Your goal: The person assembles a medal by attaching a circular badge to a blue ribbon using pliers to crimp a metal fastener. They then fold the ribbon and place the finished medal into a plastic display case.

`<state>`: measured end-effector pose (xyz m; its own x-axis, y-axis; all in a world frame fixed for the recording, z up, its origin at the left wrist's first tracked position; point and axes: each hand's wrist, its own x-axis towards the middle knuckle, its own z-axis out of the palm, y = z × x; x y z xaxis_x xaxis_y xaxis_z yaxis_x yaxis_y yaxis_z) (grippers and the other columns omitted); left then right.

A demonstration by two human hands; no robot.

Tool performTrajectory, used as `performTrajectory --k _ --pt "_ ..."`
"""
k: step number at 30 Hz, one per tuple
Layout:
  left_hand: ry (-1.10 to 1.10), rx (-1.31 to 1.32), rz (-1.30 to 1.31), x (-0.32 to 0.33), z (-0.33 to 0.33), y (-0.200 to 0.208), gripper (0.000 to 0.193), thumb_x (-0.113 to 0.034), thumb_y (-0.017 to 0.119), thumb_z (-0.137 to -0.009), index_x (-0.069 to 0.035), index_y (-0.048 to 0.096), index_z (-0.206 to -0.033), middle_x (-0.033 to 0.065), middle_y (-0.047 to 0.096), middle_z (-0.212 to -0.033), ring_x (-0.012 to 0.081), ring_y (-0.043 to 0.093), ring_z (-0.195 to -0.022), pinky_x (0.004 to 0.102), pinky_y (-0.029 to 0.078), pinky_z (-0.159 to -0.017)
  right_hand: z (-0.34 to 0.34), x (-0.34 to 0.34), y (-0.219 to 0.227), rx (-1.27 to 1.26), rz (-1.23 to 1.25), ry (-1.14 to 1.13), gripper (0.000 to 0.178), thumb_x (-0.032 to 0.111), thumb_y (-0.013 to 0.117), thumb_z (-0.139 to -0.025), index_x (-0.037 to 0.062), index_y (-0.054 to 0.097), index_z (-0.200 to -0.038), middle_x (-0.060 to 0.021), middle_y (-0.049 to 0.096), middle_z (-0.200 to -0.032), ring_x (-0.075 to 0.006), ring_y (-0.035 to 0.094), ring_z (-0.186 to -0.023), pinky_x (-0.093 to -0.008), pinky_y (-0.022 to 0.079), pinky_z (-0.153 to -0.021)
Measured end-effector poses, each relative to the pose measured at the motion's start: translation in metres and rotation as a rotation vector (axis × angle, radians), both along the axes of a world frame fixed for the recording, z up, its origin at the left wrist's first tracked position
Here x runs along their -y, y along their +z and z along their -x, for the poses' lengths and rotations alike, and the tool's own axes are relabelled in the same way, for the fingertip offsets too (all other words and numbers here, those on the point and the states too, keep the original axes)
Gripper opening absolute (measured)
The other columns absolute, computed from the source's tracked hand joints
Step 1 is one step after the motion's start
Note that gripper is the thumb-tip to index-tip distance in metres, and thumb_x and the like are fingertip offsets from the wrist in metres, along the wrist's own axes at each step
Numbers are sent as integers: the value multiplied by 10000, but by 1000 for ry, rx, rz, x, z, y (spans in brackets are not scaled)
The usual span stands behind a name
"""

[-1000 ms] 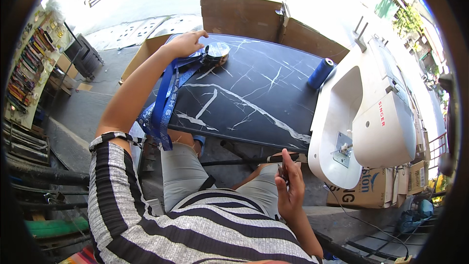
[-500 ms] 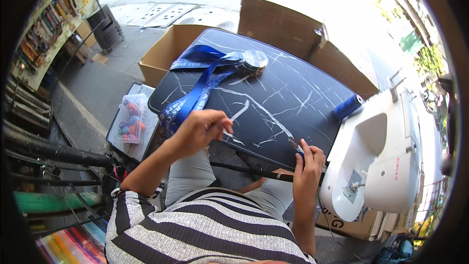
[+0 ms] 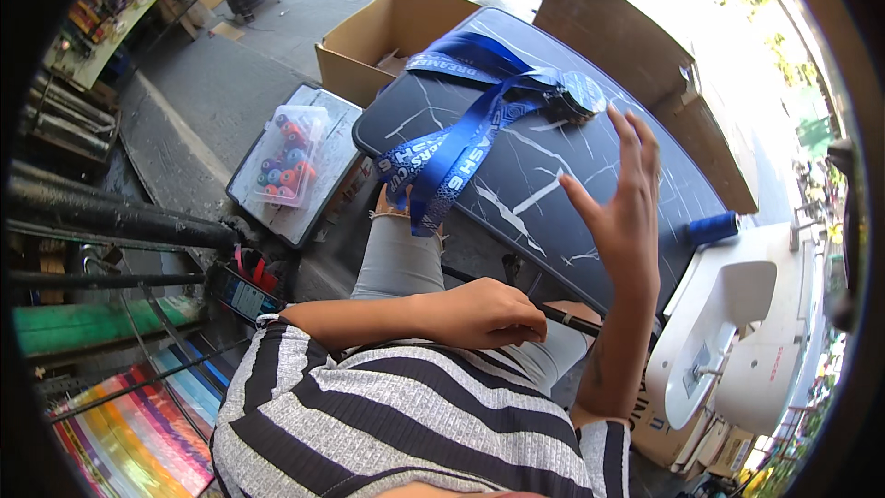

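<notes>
My right hand (image 3: 629, 198) is raised over the table's near right side, fingers spread and nothing visible in it. Its fingertips appear close to a stack of round medals (image 3: 579, 100) lying on the dark marbled tabletop (image 3: 525, 161). From the medals, blue printed ribbons (image 3: 475, 134) run left and hang over the near edge. Low over my lap, my left hand (image 3: 498, 314) has its fingers curled downward; whatever is in it, if anything, is hidden.
A blue thread spool (image 3: 713, 228) lies by the white sewing machine (image 3: 751, 350) at right. Cardboard boxes (image 3: 387, 32) flank the table's far side. On the left, a clear box of small spools (image 3: 290, 161) rests on a grey board. Dark metal bars (image 3: 120, 212) stand beside me.
My right hand has moved up and forward, opening; the small cutting tool it held is out of sight. My left hand has dropped from the ribbons to my lap. The view has shifted.
</notes>
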<state>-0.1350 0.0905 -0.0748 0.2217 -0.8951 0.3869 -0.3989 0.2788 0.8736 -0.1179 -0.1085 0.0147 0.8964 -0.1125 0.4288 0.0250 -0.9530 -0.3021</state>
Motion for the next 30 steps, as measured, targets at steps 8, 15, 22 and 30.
performTrajectory --k 8,15,22,30 --pt "-72 -66 12 -20 12 17 128 -103 692 -921 -57 708 -1040 95 722 -927 278 693 -844 383 550 -732 -173 70 -11 -545 154 47 1191 429 971 -497 257 408 -1533 -188 209 -1656 -402 119 -1543 -548 223 -1227" --pt "134 -188 -53 -49 13 14 152 -97 719 -905 -71 730 -1054 72 724 -933 237 683 -841 353 542 -746 -206 101 -26 -854 -127 268 1065 187 991 -518 148 489 -1456 -143 515 -1426 -307 566 -1258 -372 448 -1106" --pt "69 -128 -67 -34 10 11 145 -119 690 -934 -53 716 -1060 74 712 -944 216 673 -835 338 541 -742 -205 99 -23 -750 71 351 994 202 973 -529 127 538 -1420 -173 564 -1371 -300 605 -1217 -372 539 -998" --pt "48 -131 -63 -22 14 12 162 -116 698 -920 -61 710 -1072 68 710 -948 227 672 -857 344 545 -757 -214 99 -17 -861 55 333 908 224 930 -592 35 550 -1394 -194 629 -1282 -283 671 -1102 -361 563 -954"
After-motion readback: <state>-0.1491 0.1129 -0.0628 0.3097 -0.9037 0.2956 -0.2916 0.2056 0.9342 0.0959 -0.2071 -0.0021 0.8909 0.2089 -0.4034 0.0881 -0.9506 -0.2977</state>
